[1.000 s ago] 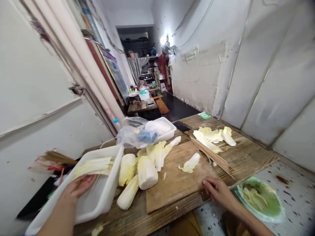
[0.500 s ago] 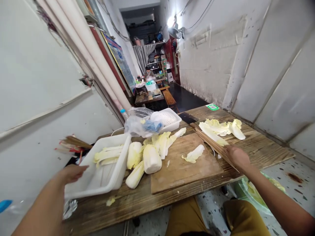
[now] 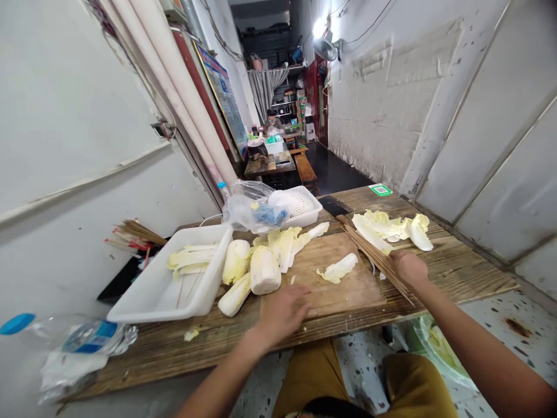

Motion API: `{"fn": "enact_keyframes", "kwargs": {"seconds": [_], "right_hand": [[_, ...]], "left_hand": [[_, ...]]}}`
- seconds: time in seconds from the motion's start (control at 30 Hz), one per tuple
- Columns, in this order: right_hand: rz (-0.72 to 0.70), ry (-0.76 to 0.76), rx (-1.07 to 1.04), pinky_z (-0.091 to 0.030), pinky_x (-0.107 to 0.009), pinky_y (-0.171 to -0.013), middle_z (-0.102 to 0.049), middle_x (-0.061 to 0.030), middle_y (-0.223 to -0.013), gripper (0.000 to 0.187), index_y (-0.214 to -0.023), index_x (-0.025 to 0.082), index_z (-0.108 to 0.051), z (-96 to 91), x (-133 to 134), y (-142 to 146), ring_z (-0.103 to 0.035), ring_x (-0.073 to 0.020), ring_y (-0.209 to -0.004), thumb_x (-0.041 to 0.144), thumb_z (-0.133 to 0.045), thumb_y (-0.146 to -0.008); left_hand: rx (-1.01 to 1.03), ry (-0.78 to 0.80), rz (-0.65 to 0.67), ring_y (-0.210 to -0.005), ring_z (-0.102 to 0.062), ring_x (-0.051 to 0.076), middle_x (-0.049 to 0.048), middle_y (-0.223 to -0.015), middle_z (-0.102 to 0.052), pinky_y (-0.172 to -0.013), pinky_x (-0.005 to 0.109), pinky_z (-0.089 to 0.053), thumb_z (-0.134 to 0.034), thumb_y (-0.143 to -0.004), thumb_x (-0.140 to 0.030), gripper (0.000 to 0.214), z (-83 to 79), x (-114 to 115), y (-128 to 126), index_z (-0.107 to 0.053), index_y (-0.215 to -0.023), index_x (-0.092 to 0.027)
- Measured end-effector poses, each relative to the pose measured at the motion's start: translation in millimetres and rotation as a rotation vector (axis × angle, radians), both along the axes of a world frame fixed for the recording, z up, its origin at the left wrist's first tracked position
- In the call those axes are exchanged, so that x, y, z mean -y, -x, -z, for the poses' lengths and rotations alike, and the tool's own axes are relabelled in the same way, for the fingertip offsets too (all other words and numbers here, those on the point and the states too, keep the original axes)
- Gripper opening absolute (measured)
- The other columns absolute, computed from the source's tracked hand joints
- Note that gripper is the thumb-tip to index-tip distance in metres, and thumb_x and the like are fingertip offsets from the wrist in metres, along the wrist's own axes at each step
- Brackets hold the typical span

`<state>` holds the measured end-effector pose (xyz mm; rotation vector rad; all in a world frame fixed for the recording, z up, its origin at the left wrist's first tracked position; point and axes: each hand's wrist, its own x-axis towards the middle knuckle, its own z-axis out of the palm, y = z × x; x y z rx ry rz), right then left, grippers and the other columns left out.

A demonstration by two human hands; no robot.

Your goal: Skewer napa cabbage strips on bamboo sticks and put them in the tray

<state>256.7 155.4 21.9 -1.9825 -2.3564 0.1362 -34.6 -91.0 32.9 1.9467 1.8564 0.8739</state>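
Note:
My left hand [image 3: 287,310] is over the near left part of the wooden cutting board [image 3: 348,299], its fingers loosely stretched out and holding nothing visible. A bundle of bamboo skewers [image 3: 369,247] lies slantwise along the board's right side. My right hand [image 3: 409,268] closes on the bundle near its front end; some fingertips are hidden. One cabbage leaf [image 3: 338,268] rests on the board. Left of it are a cut napa cabbage [image 3: 264,271], a second piece [image 3: 237,261] and a small wedge [image 3: 235,295]. Loose leaves [image 3: 385,223] lie beyond my right hand.
A white tub [image 3: 143,313] with cabbage strips and skewers stands at left, beside a water bottle [image 3: 87,335]. Behind are a plastic bag [image 3: 243,216], a small white basket [image 3: 311,204] and a cleaver [image 3: 334,206]. A green bin [image 3: 435,348] sits below the table's right edge.
My left hand has moved right, from beside the white tub to over the cutting board. My right hand stays at the skewers. The view has shifted slightly.

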Motion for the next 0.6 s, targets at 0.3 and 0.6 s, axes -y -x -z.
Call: {"fn": "enact_keyframes", "kwargs": {"seconds": [0.3,0.6], "right_hand": [[-0.038,-0.090,-0.327,-0.053,-0.036,-0.075,-0.064,-0.0052,-0.099,0.022,-0.101,0.014,-0.062,-2.6,11.0,-14.6,-0.062,-0.0169,-0.083,0.034,-0.059,-0.092],[-0.095,0.050,-1.020,-0.050,-0.028,-0.050,-0.064,-0.0002,-0.074,0.047,-0.097,0.017,-0.052,29.1,102.6,-26.5,-0.059,-0.0128,-0.054,0.063,-0.042,-0.090]], "left_hand": [[-0.179,0.039,0.027,-0.116,-0.051,0.034,0.0215,-0.118,-0.060,-0.100,0.049,-0.037,-0.054,-0.084,-0.023,0.034,10.7,-124.6,-87.6,-0.061,-0.114,-0.008],[0.172,0.100,-0.035,-0.116,-0.052,0.035,0.0169,-0.115,-0.064,-0.104,0.046,-0.033,-0.060,-0.074,-0.014,0.038,20.6,-141.8,-78.7,-0.064,-0.112,-0.011]]}}
